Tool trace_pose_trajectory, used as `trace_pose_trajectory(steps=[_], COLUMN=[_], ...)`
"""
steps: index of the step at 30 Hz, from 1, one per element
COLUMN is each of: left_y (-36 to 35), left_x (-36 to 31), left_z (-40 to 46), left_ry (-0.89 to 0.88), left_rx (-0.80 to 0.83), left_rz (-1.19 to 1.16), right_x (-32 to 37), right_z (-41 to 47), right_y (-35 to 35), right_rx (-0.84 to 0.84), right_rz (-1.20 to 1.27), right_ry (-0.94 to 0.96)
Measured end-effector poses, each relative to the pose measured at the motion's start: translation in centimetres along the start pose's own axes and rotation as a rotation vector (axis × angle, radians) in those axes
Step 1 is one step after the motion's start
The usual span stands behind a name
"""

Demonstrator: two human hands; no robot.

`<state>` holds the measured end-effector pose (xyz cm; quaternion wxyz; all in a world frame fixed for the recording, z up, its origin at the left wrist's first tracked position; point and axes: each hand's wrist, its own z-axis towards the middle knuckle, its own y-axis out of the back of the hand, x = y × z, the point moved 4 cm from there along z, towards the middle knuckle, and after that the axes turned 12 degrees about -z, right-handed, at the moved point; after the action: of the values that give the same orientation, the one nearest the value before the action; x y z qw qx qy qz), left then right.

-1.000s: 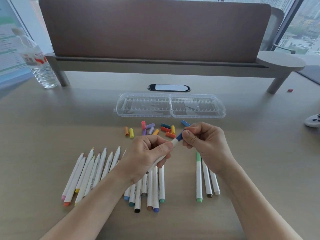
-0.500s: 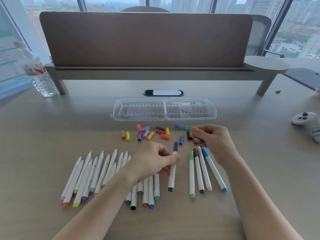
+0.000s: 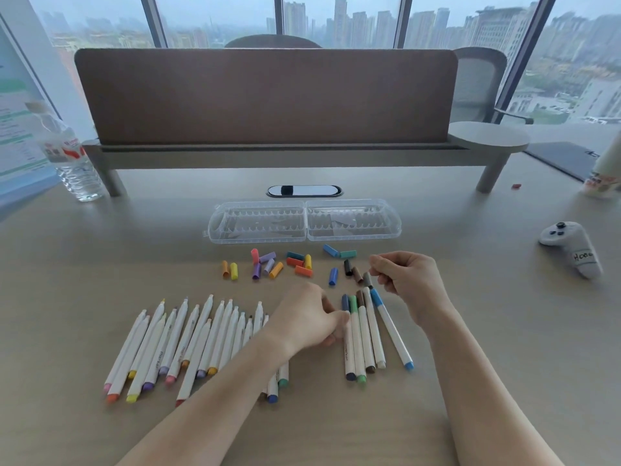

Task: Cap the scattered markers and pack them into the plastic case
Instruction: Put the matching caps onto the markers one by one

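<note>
The clear plastic case (image 3: 215, 230) lies open and empty at mid-table. Loose coloured caps (image 3: 268, 265) are scattered just in front of it. A fan of uncapped white markers (image 3: 188, 341) lies at the left. Several capped markers (image 3: 368, 331) lie side by side at the right. My left hand (image 3: 307, 319) pinches the dark blue capped marker (image 3: 348, 354) at the left edge of that group. My right hand (image 3: 408, 280) hovers with curled fingers and nothing visible in it, beside the black cap (image 3: 347, 267), brown cap (image 3: 357, 274) and grey cap (image 3: 367, 280).
A water bottle (image 3: 75, 163) stands at the back left beside a shelf riser (image 3: 268, 156) with a brown divider. A white game controller (image 3: 571, 247) lies at the right, and a cup (image 3: 603, 178) stands at the far right edge.
Both hands pressed the dark blue cap onto a marker, then parted. My left hand carried that marker right and laid it against the capped group. My right hand moved back over the caps.
</note>
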<state>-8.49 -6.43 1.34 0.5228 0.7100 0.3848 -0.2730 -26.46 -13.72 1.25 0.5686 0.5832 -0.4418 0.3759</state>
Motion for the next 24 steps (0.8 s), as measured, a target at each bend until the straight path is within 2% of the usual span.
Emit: trace_pose_trajectory(steps=[11,14,19,24], left_y=[7.6,9.1,7.2,6.0], left_x=[3.2,4.1,4.2,3.3], left_z=[-0.6,-1.1,-2.0,-1.6], left_ry=[0.012,0.015,0.047,0.036], left_rx=[-0.218,-0.269,-0.096,-0.129], left_rz=[-0.186,-0.018,0.153,0.356], right_x=[0.0,0.1,0.2,0.3], right_z=[0.0,-0.3,-0.6,-0.9], right_y=[-0.8,-1.2,-1.8,-2.1], right_rx=[0.040,0.059,0.078,0.083], right_rz=[-0.296,-0.333,-0.346,-0.338], right_ry=[0.082,0.102,0.100,0.101])
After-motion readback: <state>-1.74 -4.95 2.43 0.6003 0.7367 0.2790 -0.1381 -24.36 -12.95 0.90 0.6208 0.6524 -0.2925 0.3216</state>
